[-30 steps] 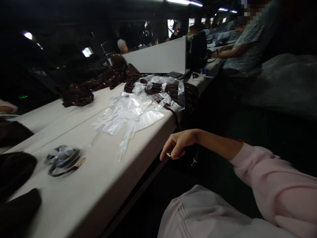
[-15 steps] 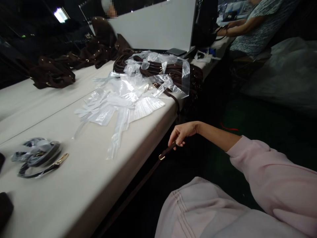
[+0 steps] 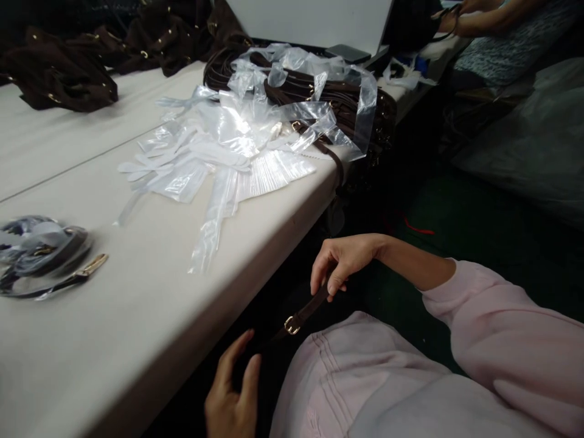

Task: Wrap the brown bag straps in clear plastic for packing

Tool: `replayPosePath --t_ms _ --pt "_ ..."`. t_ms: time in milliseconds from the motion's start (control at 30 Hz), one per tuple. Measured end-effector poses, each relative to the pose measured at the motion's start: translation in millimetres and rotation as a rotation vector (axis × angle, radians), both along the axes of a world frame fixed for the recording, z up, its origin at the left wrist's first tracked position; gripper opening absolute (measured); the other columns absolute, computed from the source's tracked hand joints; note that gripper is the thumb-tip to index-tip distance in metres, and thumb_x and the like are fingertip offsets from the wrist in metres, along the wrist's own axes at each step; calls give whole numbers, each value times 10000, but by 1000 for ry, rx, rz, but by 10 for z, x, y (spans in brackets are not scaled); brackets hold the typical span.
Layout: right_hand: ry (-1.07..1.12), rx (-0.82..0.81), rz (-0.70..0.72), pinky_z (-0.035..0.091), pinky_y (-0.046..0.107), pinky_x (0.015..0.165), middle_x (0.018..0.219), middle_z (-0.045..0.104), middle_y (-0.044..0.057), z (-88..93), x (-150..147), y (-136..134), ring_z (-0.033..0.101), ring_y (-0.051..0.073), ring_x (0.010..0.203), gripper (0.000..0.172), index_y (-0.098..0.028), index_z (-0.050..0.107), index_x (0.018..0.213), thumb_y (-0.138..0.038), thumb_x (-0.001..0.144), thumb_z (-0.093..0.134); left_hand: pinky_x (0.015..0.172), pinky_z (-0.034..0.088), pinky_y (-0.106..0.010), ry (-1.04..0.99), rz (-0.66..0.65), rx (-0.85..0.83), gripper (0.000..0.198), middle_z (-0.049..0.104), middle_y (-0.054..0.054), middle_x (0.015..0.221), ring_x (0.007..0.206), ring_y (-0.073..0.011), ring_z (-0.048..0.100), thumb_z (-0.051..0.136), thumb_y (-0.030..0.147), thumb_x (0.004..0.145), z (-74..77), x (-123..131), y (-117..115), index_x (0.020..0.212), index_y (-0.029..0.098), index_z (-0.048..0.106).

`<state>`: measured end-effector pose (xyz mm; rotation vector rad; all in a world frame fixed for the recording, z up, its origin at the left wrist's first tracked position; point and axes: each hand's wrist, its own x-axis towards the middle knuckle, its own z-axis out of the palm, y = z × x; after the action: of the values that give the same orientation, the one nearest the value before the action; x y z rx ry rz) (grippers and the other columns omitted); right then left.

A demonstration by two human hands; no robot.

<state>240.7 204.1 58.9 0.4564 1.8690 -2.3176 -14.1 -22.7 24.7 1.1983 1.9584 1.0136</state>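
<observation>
The right hand [image 3: 343, 261] pinches a dark brown strap [image 3: 305, 312] between thumb and fingers, just below the table edge [image 3: 255, 258]. The strap slants down and left, with a gold buckle [image 3: 291, 325] partway along it, to the left hand [image 3: 233, 389], whose fingers curl around its lower end above a pink-clad lap. A pink sleeve [image 3: 502, 340] covers the right forearm. On the pale table lie clear plastic bags [image 3: 219, 164], a heap of brown straps [image 3: 319, 97] under more plastic, a bagged coiled strap [image 3: 41, 252] at left, and dark brown bags [image 3: 59, 67] farther back. Another person's arm [image 3: 483, 18] shows at top right.
</observation>
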Motion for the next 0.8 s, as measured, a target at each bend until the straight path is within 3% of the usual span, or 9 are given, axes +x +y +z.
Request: replayPosePath --t_ms 67,133,200,267,400,600,800 --pt "27 39 14 524 195 606 867 723 83 32 -110 -99 660 146 735 427 -85 694 1131 -327 785 764 1035 437 -384 -69 -215 26 438 601 -78 1295 1204 -244 548 581 462 875 33 251 207 1250 236 593" --pt "38 177 0 512 190 634 893 712 71 68 -155 -164 645 132 740 432 -99 692 1147 -332 790 759 849 507 -292 -190 -427 -18 384 691 -60 1065 954 -191 641 554 447 898 103 431 383 1201 224 634" --pt "31 326 -17 497 188 683 909 703 56 92 -109 -172 628 121 757 442 -117 699 1146 -334 769 779 628 469 -227 -292 -510 -77 347 665 -16 743 653 -131 592 505 441 929 145 477 453 1092 194 687" --pt "-16 354 -41 486 186 682 866 692 40 84 19 -125 613 116 744 442 -118 709 1124 -348 755 788 517 390 -205 -340 -435 -118 372 570 15 582 521 -101 491 491 457 934 124 373 408 1009 162 706" --pt "-144 207 -144 433 166 534 756 666 17 -24 335 -5 571 91 621 482 -100 698 1127 -380 745 784 483 358 -193 -314 -208 -171 385 524 30 543 497 -94 450 571 507 873 -15 -61 203 948 151 698" --pt "-52 108 -145 444 165 572 769 670 43 -140 411 18 550 73 617 469 -78 667 1185 -376 827 724 564 415 -211 -293 -307 -267 374 576 9 588 566 -125 500 565 517 869 -35 -339 82 882 165 691" --pt "95 12 -114 495 199 747 1093 679 144 -64 422 81 617 113 822 519 -94 561 1338 -345 896 668 614 438 -227 -270 -194 -281 392 576 9 602 605 -150 511 593 558 826 -10 -428 97 822 178 687"
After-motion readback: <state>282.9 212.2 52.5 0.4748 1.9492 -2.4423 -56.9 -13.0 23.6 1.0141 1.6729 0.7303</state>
